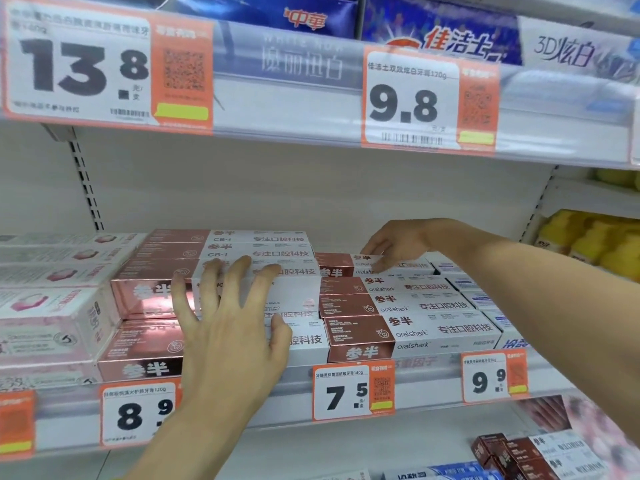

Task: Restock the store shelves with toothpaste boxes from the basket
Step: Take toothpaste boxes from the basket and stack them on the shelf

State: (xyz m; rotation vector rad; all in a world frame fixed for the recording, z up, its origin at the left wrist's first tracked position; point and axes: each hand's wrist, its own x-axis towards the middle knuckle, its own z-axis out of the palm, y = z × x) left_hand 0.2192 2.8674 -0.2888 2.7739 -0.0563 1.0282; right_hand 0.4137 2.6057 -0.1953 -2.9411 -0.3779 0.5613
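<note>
Rose-and-white toothpaste boxes are stacked two layers deep on the middle shelf (298, 384). My left hand (228, 320) lies with spread, straight fingers against the front box of the left stack (294, 292), thumb at its lower edge. My right hand (398, 244) reaches in from the right and rests its fingertips on the rearmost brown-and-white box (346, 263) of the right-hand row (443, 327), which lies one layer high. The basket is out of view.
Pink-and-white boxes (52, 306) fill the shelf to the left. Blue-and-white boxes (481, 299) sit right of the brown row. Price tags hang along the shelf edges. Yellow packs (588, 244) stand in the neighbouring bay. Dark brown boxes (512, 452) lie on the shelf below.
</note>
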